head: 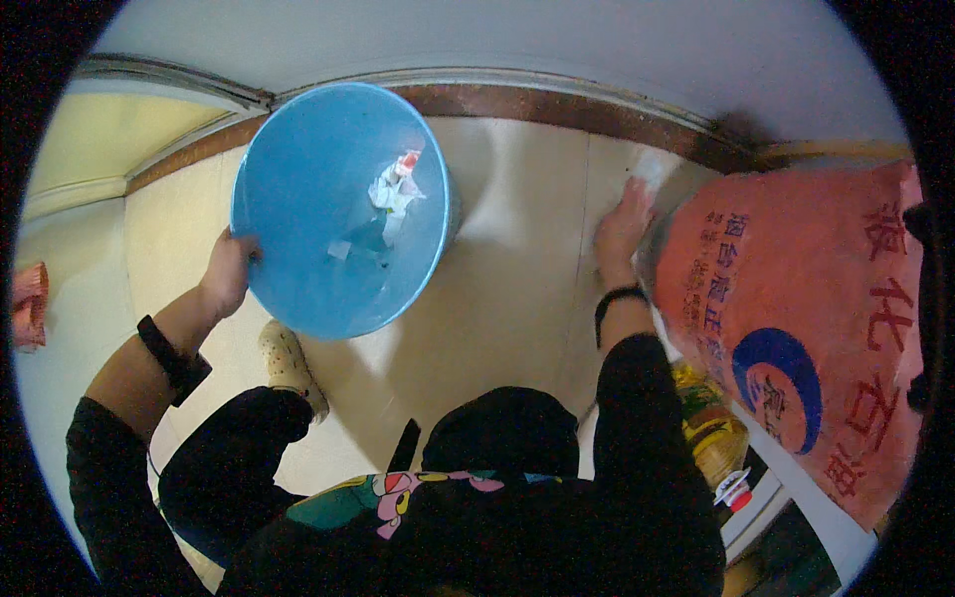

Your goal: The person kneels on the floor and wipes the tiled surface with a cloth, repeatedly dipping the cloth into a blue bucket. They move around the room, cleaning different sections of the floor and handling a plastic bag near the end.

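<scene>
My left hand (227, 272) grips the left rim of a blue plastic bucket (298, 172), the thumb over the edge. The bucket's mouth is tilted up toward me. Crumpled white paper scraps (395, 194), one with a red patch, lie inside with a few smaller bits. At the right, my right hand (625, 224) reaches down to the floor beside a large red gas cylinder (761, 298) that bears writing. Its fingertips meet a small pale scrap (653, 170). Blur hides whether the fingers are closed on it.
A brown baseboard (537, 104) runs along the wall behind the bucket. My shoe (287, 358), a beige clog, rests on the pale tiled floor (507, 298). A bottle of yellow oil (712, 440) with a red cap stands by my right arm. Something pink (30, 306) is at far left.
</scene>
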Tool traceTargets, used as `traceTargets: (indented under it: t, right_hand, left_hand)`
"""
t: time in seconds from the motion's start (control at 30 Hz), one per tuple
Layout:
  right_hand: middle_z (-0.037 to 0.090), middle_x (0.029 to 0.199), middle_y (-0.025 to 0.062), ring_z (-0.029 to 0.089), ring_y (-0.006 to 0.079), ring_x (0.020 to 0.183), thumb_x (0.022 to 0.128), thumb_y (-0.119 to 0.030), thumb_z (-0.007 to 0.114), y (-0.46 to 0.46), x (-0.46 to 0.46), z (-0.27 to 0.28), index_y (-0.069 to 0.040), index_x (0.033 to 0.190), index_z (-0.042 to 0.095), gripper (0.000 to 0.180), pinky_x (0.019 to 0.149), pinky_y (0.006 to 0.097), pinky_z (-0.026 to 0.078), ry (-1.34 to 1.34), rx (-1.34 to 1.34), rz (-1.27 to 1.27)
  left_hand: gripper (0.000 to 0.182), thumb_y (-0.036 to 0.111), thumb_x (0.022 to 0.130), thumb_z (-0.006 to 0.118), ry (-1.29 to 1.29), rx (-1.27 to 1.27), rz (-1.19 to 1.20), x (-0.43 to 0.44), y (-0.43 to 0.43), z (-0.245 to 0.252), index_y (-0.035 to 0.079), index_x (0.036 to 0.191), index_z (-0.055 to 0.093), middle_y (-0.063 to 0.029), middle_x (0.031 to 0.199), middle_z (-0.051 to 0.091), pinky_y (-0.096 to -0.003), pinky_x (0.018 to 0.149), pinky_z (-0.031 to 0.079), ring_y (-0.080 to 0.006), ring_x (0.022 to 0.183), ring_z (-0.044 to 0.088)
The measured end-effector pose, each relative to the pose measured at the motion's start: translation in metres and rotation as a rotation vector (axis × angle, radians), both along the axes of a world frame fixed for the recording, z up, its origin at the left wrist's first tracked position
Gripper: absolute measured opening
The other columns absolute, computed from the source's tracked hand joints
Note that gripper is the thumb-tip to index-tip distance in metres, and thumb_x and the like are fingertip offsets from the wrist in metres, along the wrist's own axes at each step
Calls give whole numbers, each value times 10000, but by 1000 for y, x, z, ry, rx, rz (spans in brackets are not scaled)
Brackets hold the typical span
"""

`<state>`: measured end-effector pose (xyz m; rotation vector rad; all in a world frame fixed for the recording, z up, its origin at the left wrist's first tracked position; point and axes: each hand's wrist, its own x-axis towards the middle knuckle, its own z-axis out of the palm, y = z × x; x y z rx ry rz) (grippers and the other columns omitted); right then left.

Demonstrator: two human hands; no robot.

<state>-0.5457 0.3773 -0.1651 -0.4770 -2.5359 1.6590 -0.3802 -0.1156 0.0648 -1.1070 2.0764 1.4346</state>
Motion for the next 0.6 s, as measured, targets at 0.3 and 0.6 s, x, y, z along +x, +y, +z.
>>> traceTargets:
  t: [0.3,0.6]
  right_hand:
    - [436,1367,141,340,311,1309,948,-175,359,-22,55,-6,-39,1279,462,372,1108,414,227,191,460,1006]
    - [564,1145,154,523,311,1033,947,-153,385,-47,-56,-37,-42,1180,525,294,930,423,391,-1,-354,-245]
  left_hand:
    - [334,76,740,464,121,63,188,-6,25,13,-36,1055,483,-72,815,501,-305,678,437,-173,718,482]
    - [426,56,718,456,68,10,189,-7,29,16,-55,1130,464,-92,875,527,-321,703,458,-188,762,506]
